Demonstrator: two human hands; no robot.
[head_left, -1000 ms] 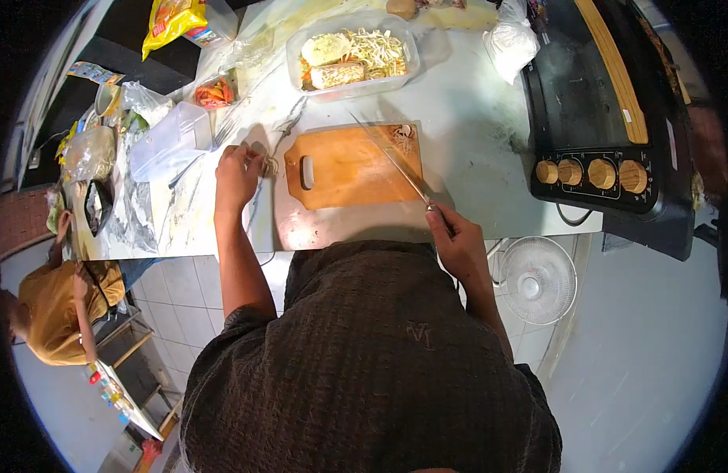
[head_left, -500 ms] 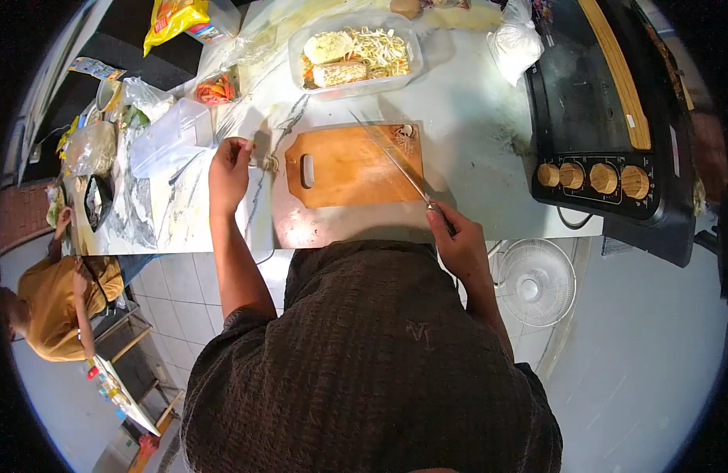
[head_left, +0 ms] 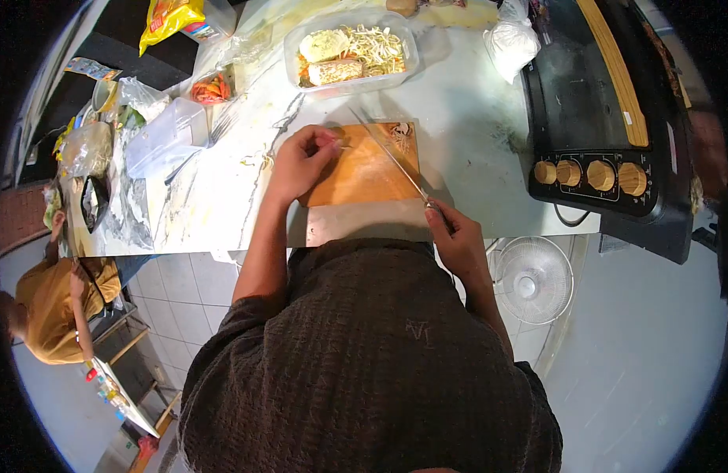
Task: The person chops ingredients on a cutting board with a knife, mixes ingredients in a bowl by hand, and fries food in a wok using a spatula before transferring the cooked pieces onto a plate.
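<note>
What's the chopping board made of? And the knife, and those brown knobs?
Chopping board: probably wood, smooth and slightly shiny, warm brown.
Knife: probably polished metal, its thin blade glinting grey.
Knobs: wood or imitation, fairly matte, with brown streaks.

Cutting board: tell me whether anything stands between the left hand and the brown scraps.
The knife does: held in the right hand, its blade slants across the view between the left hand and the scraps.

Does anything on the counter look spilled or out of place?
Yes, slightly: small scraps lie loose on the counter beside the left hand, off the cutting board. They look like stray food waste. No clear damage stands out.
</note>
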